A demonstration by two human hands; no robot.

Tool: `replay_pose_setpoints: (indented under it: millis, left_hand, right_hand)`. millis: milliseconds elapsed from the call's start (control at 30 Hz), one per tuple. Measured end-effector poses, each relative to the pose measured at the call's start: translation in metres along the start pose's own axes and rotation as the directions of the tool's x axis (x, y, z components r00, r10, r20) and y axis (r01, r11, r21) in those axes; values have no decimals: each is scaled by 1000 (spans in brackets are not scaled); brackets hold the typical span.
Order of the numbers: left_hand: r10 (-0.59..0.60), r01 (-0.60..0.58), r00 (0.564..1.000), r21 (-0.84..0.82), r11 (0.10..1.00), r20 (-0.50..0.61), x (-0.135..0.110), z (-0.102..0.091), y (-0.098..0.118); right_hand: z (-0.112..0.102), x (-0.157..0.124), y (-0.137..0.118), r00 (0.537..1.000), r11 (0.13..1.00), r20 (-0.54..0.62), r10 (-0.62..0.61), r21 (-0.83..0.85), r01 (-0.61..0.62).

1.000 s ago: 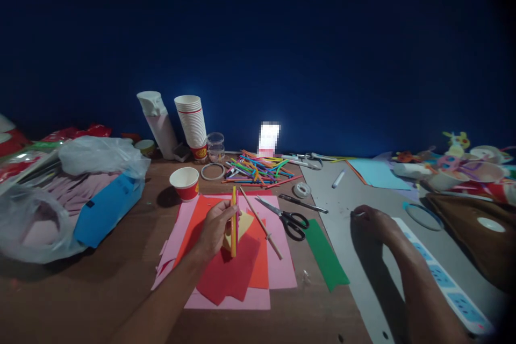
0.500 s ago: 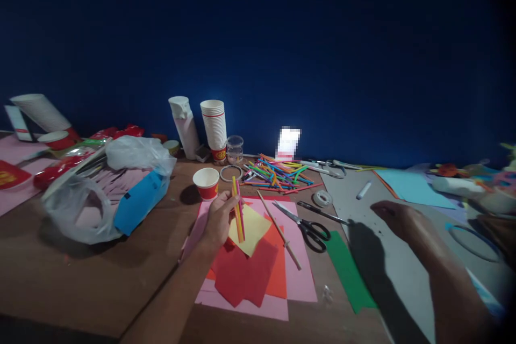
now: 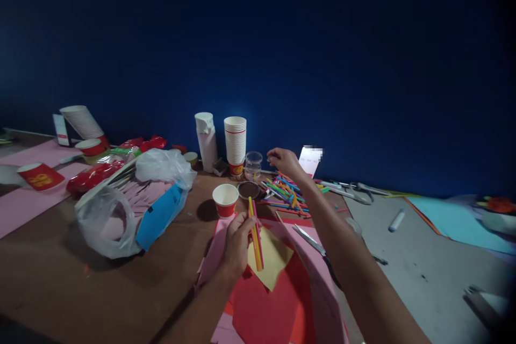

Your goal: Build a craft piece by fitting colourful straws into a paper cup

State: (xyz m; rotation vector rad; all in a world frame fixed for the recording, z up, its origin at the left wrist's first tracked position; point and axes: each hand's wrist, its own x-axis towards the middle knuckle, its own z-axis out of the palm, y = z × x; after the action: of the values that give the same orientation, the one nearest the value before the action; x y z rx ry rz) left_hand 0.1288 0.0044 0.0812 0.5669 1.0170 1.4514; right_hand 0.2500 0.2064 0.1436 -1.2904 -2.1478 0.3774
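My left hand (image 3: 238, 242) is closed around a few drinking straws (image 3: 256, 242), yellow and pink, held nearly upright. Below them lie a yellow paper sheet (image 3: 269, 266), red paper (image 3: 264, 306) and pink paper (image 3: 328, 290). My right hand (image 3: 284, 162) reaches to the back, over the edge of a pile of coloured straws (image 3: 288, 193). Its fingers are pinched together beside a clear plastic jar (image 3: 253, 165); what they hold, if anything, is too small to name. Scissors (image 3: 310, 240) lie partly under my right forearm.
A paper cup (image 3: 226, 200) stands left of the straws, with a stack of cups (image 3: 235, 145) behind it. A plastic bag (image 3: 107, 234) with pink paper sits to the left. A lit phone (image 3: 310, 160) leans on the blue wall (image 3: 258, 54). A marker (image 3: 397, 220) lies right.
My right hand has swung from the grey board on the right to the back middle, near the clear jar. The left hand keeps its straws. The view has shifted.
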Motion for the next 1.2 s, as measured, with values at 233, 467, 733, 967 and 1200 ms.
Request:
replay_pose_setpoints:
  millis: [233,467,733,967,1200]
  left_hand:
    - [60,-64,989,-30,997,-132,8,-10,3]
    - [75,-78,991,-18,997,-109,8,-8,-3]
    - [50,-48,996,20,999,-69,6,-5,-1]
    - [4,0,998,-68,998,55,-3,4,-4]
    - [-72,86,990,-114,990,125,-18,14,-15]
  right_hand:
    - [35,53,-24,1000,981,14,-2,-192,5]
    - [40,51,-23,999,971,12,-33,-234,35]
    - [4,-17,-25,990,996,-120,-73,-69,65]
    - [4,-160,-24,954,878,296,-52,468,-97]
    - [14,-215,-28,937,749,333,105,593,-295]
